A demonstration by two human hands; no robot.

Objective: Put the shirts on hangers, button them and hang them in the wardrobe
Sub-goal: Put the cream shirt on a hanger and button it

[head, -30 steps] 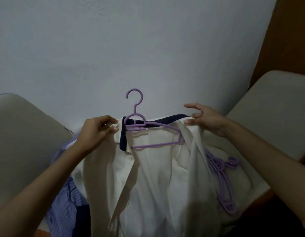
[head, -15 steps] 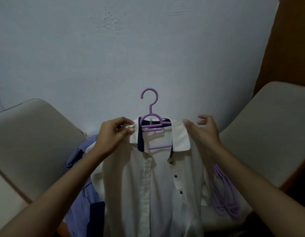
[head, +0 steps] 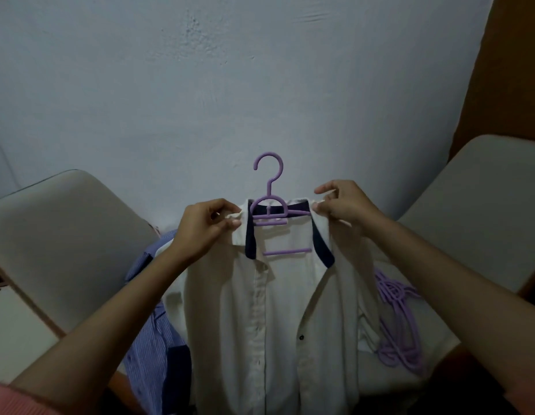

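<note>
Since half a second ago the right hand [head: 345, 209] has risen from beside the collar to pinch the shirt's right shoulder edge, and the collar has spread wider. Nearest, the white shirt [head: 278, 324] hangs unbuttoned down the middle, one dark button visible on its right placket. A striped blue shirt [head: 154, 339] lies in a heap at near left; spare purple hangers [head: 399, 322] lie at right on a pale cushion [head: 485, 205]. Further out, the left hand [head: 205, 227] pinches the shirt's left shoulder by the collar. Between the hands, the purple hanger [head: 269, 205] sits inside the navy-lined collar, its hook upright. Beyond stands a bare pale wall [head: 230, 85].
</note>
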